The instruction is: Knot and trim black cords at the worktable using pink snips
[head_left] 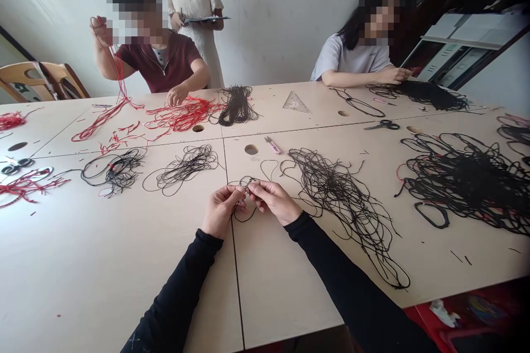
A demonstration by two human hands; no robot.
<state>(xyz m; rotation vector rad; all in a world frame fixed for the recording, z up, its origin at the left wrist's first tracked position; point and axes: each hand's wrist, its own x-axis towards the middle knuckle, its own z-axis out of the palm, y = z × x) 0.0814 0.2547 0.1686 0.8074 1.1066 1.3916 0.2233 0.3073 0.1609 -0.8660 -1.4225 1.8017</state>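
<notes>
A thin black cord [247, 179] is held between two bare hands at the near middle of a pale table [124, 265], its loop hanging below the fingers, close by the seam [234, 253] between the boards. The cord is pinched by the left hand [223, 207] between thumb and forefinger, the other fingers curled in; it is gripped likewise by the right hand [273, 201], the fingertips nearly meeting. Whether a knot lies there cannot be told, the spot being partly covered. Should either pinch be loosened, the fine cord could be let slip; if it is pulled unevenly, a kink might be drawn tight. A snag could be caused by the loose tangle of black cords [335, 187] spread just right of the right hand, by which the way to a larger black pile [472, 176] is also barred. To the left, a smaller black bundle [188, 165] is laid; beyond the hands, pink-handled snips [272, 145] are set near a round hole [250, 149], where small pieces could be lost. Farther off, scissors [389, 124] and a set square [295, 102] are seen, and red cords [182, 114] are handled by a person in a maroon top [169, 60].
</notes>
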